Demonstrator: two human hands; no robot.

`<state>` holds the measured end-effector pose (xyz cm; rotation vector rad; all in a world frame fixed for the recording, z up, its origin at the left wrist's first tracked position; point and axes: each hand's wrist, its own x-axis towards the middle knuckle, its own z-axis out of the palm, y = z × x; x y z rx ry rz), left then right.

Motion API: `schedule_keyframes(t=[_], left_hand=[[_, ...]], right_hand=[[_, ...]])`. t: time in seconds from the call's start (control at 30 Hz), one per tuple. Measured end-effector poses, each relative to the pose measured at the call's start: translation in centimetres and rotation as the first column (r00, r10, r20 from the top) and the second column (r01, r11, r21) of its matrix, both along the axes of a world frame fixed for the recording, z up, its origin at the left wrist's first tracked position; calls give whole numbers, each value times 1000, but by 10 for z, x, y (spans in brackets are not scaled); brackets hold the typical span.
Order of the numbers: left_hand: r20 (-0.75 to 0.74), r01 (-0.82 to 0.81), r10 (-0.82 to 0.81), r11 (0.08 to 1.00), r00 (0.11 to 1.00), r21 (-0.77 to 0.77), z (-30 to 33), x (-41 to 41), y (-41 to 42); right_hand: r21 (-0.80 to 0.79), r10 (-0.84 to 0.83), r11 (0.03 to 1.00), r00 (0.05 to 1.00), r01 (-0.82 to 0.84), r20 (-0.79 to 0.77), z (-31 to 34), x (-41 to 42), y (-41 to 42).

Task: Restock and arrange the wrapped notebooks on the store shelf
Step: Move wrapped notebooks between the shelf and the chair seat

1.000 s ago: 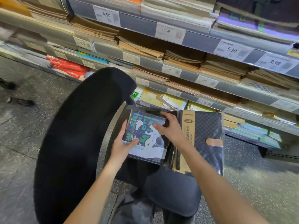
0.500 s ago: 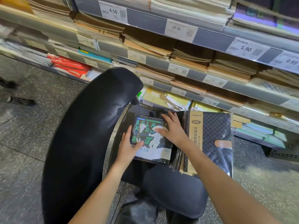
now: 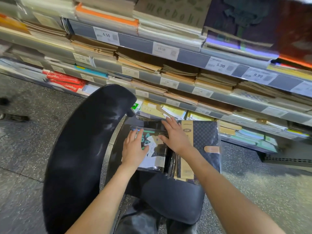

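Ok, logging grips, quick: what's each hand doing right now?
Left hand: open, fingers flat on the illustrated wrapped notebook.
Right hand: open, fingers spread, resting on the same notebook's right edge.

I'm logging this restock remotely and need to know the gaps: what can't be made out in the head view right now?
- Illustrated notebook: its title is partly covered by the left hand and right hand.
- What lies beneath it: hidden by the notebook itself.
- Lower price tags: too small and blurred to read.
- Checkered 25K notebook: stack depth hidden; only edges show.
- Top-right shelf goods: cut off by the frame edge.
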<state>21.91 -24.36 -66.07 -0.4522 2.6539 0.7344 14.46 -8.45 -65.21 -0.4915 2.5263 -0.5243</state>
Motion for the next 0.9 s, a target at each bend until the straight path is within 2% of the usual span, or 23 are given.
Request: schedule_keyframes(t=[0.4, 0.77, 0.9], left_hand=[[-64, 200, -202, 979, 977, -35, 102, -73, 61], [-239, 280, -308, 949, 921, -144, 240, -143, 98], [-284, 319, -348, 937, 893, -146, 296, -160, 109]], right_hand=[[56, -29, 998, 992, 37, -124, 114, -41, 62], [96, -38, 993, 966, 64, -254, 251, -81, 108], [54, -54, 996, 951, 73, -304, 300, -88, 119]])
